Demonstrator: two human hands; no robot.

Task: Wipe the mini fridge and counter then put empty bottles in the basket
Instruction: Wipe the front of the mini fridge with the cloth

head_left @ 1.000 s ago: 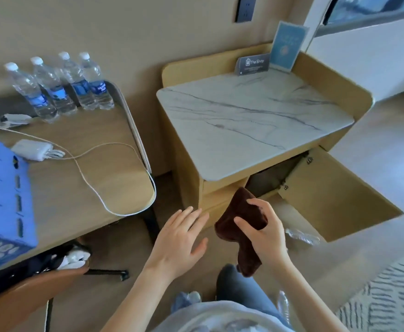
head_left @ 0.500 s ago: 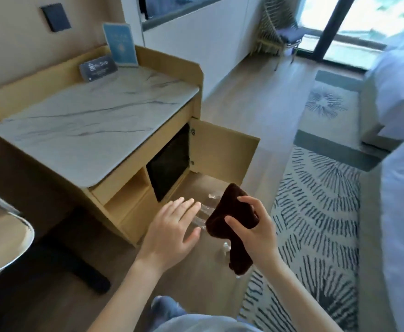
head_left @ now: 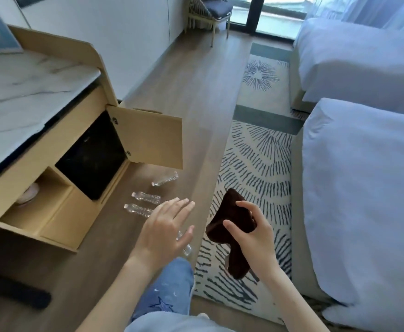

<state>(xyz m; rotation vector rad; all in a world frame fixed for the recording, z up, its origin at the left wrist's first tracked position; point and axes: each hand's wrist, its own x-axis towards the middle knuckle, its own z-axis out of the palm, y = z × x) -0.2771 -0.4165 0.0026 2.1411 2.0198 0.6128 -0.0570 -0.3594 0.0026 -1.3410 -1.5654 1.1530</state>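
View swung right, left hand [head_left: 165, 230] spread flat, right hand [head_left: 252, 232] gripping cloth [head_left: 232, 220]

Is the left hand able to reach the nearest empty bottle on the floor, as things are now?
Probably yes. The left hand is open and holds nothing, and it hovers over the nearest bottle on the wooden floor. Nothing lies between them; the open cabinet door stands farther back.
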